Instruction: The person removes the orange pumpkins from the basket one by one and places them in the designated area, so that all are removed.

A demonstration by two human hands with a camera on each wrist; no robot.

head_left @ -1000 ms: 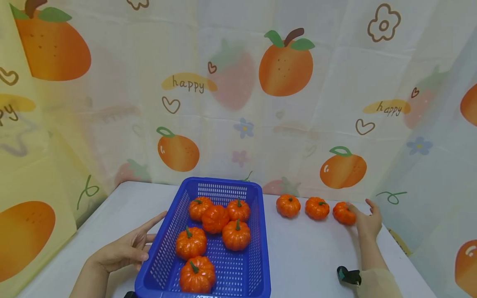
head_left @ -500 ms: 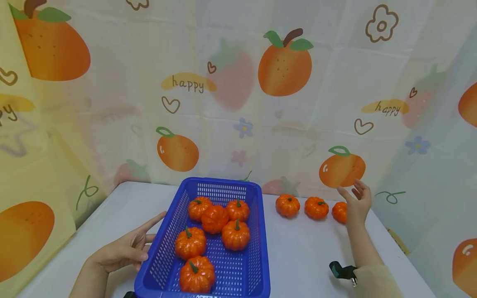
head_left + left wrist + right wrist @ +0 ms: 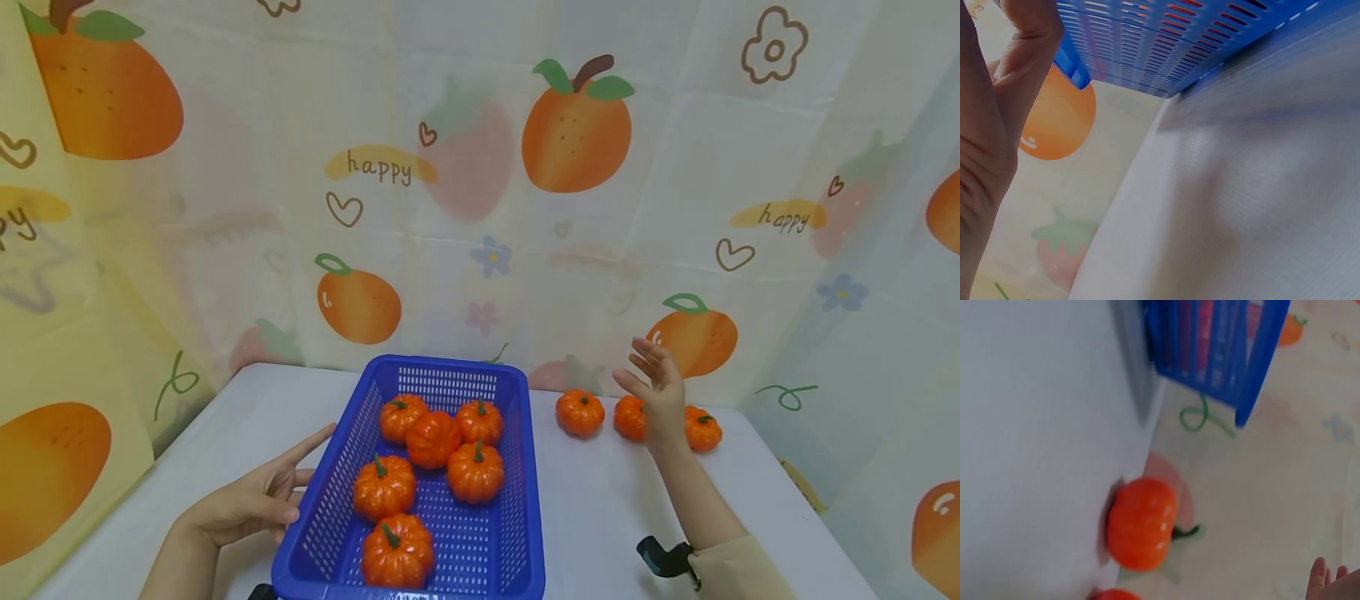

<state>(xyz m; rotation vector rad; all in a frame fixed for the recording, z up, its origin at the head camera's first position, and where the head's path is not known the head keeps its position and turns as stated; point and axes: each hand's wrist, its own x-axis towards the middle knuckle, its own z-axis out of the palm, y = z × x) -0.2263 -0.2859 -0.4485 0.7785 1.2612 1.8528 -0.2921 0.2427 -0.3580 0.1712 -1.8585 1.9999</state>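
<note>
Six orange pumpkins (image 3: 384, 490) in a blue plastic basket (image 3: 534, 508), lower centre; three row pumpkins (image 3: 580, 414) right of centre.
Lower left, the left hand (image 3: 251, 507) touches the basket's side, fingers loosely extended; the right hand (image 3: 660, 396), spread and empty, partly hides the row's middle one.

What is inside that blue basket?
Six orange pumpkins, five showing green stems. The floor of the blue basket shows between them; spots directly beneath them are covered.

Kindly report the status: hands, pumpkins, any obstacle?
Left hand at blue basket; right hand raised, holding nothing. Six pumpkins in basket, three others on table. No obstacle visible.
</note>
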